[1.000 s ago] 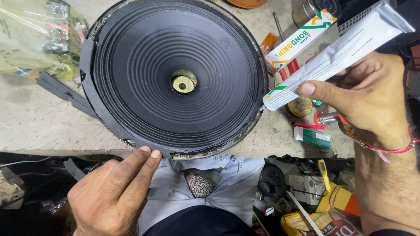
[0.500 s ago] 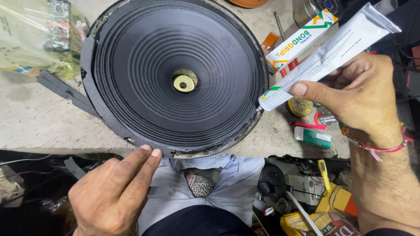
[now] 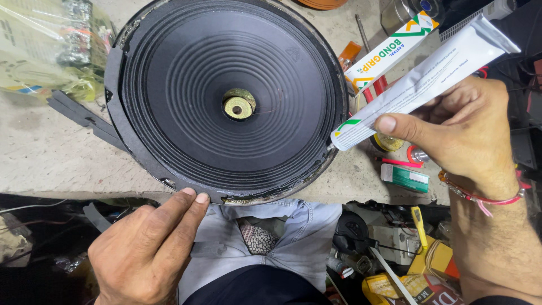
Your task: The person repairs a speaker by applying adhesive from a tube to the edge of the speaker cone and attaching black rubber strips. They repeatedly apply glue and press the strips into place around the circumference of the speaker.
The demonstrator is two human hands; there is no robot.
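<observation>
Black ribbed paper makes up the cone of the one large round loudspeaker (image 3: 226,101), which lies face up on the rough grey concrete bench (image 3: 39,158), its near edge jutting a little past the bench front. A single small brass-coloured ring (image 3: 237,107) sits at the cone's centre. The metal rim shows crusty, glossy patches along the near and right edge.

The right hand (image 3: 460,138) is closed around one soft white plastic glue tube (image 3: 418,85), thumb pressed near the nozzle end; the nozzle tip meets the speaker rim on its right side. The left hand (image 3: 144,254) is loosely open, holding nothing, with two fingertips (image 3: 195,196) laid on the rim's near edge.

Beside the tube lies one long white cardboard carton (image 3: 389,48) with green and orange marks. Nearby rest one small green flat box (image 3: 405,178) and a thin red pen-like stick (image 3: 398,162). A crinkled clear plastic bag (image 3: 39,51) sits at the far left.
</observation>
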